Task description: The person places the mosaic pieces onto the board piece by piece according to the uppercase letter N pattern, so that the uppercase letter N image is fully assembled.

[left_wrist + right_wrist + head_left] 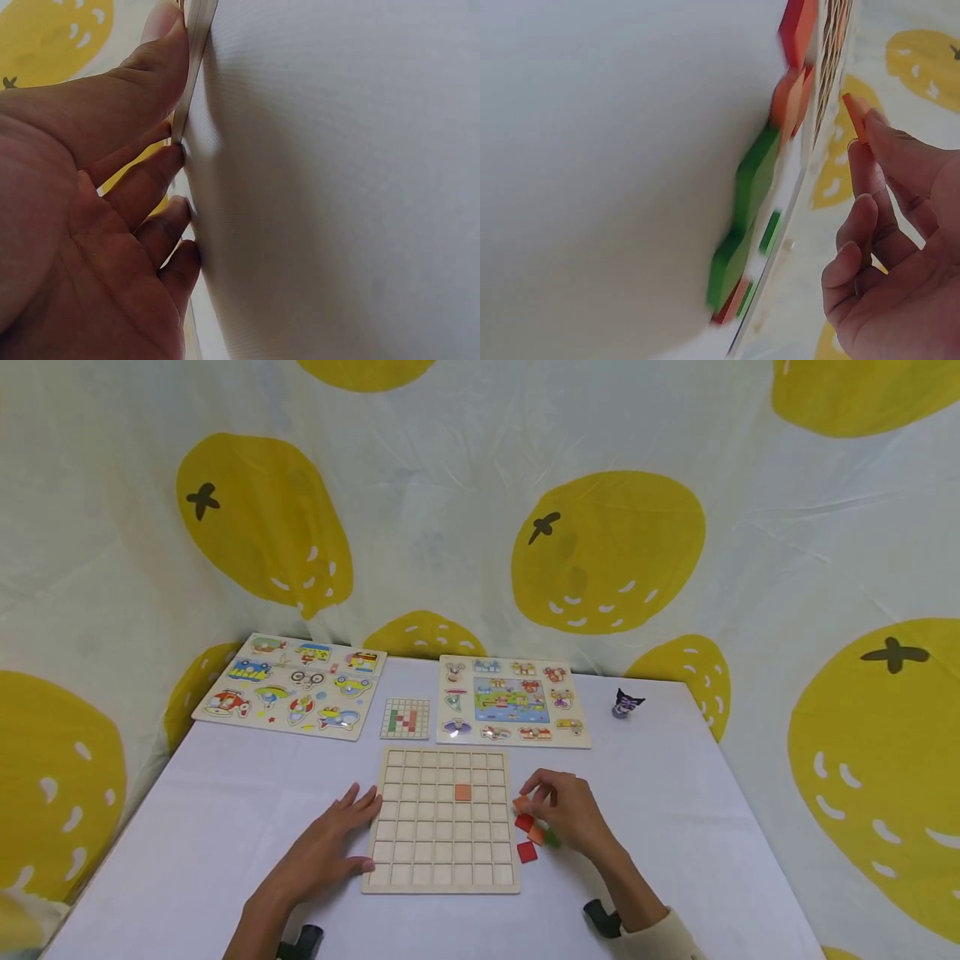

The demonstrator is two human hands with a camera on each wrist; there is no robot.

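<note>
Right grip: a small, flat, square orange tile (856, 120) is pinched between thumb and forefinger of the right hand (567, 810), just beside the board's right edge and apart from the loose tiles.
Tile handling: it is best held by its edges and kept level; one edge should be seated in a cell first, then the tile pressed flat.
Left grip: fingers and thumb of the left hand (326, 847) are spread, resting against the left edge of the square pale wooden grid board (440, 852); light, steady pressure is advised, so that sliding is prevented.
Seated tile: a second orange tile (462, 792) is set in the third row, fifth cell from the left; it should be left unjostled.
Loose tiles: red (527, 852), orange and green ones are clustered right of the board; brushing them is best avoided.
Pattern card: a small gridded card with green and red squares (405, 719) is laid beyond the board on the white-covered desk (675, 827); positions can be checked there.
</note>
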